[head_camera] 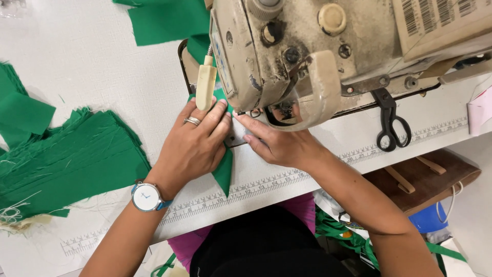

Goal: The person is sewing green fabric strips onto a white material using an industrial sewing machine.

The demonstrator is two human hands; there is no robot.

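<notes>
Left hand (pixel 197 143) lies flat, fingers spread and pressing a green fabric piece (pixel 224 172) onto the desk (pixel 102 77); no closed grip, palm down on the cloth. Right hand (pixel 279 145) rests beside it, fingertips pinning the fabric edge near the needle area under the sewing machine (pixel 318 46); its grip is likewise open and flat.

The fabric is judged thin, light and limp, likely to shift or pucker unless held flat by pressure near the seam edge. Its visible corner tapers toward the person; the long axis appears to run from that corner away, under the machine head.

Stacked green pieces (pixel 66 164) lie well to the left. Black scissors (pixel 390 120) lie right of the machine.
</notes>
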